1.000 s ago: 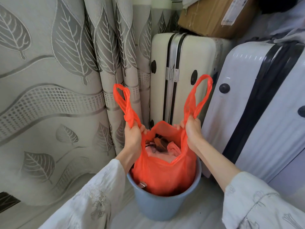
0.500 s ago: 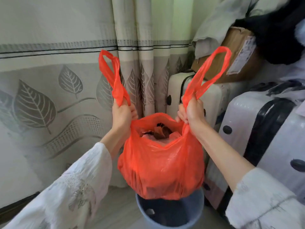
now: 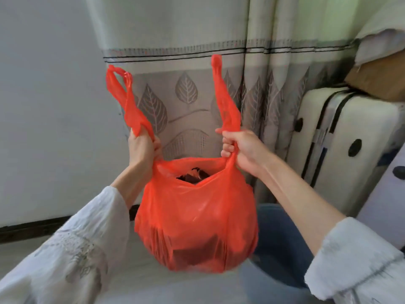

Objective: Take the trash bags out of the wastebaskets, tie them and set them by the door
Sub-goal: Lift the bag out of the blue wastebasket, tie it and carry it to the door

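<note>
The left hand (image 3: 141,150) grips the left handle of the orange trash bag (image 3: 197,218), and the right hand (image 3: 243,150) grips the right handle, both loops standing up above the fists. The bag hangs in the air, its mouth open, left of the blue wastebasket (image 3: 278,244). Behind the bag hangs a curtain (image 3: 186,95); a cream suitcase (image 3: 341,137) stands right of the bag, well apart, with bare floor (image 3: 153,288) below it.

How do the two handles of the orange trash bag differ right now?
The left handle leans outward to the left, while the right handle stands nearly upright. The left handle shows an open loop at its top; the right handle looks twisted into one strand. Both are orange, stick up above the fists, and each is gripped at its base, by the left hand and right hand.
</note>
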The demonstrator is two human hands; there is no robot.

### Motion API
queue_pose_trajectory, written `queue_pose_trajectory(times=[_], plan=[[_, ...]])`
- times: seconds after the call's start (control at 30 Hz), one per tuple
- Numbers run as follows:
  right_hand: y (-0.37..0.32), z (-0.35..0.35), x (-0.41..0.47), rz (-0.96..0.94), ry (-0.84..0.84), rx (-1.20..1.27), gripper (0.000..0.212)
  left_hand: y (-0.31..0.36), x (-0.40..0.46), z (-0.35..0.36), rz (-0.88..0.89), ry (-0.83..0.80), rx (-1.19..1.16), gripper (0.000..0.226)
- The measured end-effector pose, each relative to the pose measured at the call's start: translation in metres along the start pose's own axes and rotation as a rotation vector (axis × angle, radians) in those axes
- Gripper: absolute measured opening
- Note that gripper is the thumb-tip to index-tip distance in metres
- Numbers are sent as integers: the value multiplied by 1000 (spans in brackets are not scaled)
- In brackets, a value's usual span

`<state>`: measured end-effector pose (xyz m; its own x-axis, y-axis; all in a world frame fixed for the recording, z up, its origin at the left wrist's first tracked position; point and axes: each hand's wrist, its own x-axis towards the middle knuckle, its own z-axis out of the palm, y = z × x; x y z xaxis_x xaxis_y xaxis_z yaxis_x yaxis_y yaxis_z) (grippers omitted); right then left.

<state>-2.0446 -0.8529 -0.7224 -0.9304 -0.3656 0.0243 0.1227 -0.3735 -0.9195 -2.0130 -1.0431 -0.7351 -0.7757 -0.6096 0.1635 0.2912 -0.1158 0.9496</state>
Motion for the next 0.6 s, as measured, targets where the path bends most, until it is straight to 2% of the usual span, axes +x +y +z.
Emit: queue_pose_trajectory(times=[0.2, 0.37, 0.47, 0.6], plan=[[130, 16, -23, 66, 114, -53, 36, -78, -31, -93, -206, -7, 96, 25], [220, 1, -65, 118, 193, -325, 30, -147, -69, -154, -322, -57, 246, 26], [263, -5, -80, 162, 300, -381, 26, -178, -86, -179, -419, -64, 336, 15], [298, -11, -85, 216, 424, -378, 31, -205, -104, -203, -606, -92, 208, 24]])
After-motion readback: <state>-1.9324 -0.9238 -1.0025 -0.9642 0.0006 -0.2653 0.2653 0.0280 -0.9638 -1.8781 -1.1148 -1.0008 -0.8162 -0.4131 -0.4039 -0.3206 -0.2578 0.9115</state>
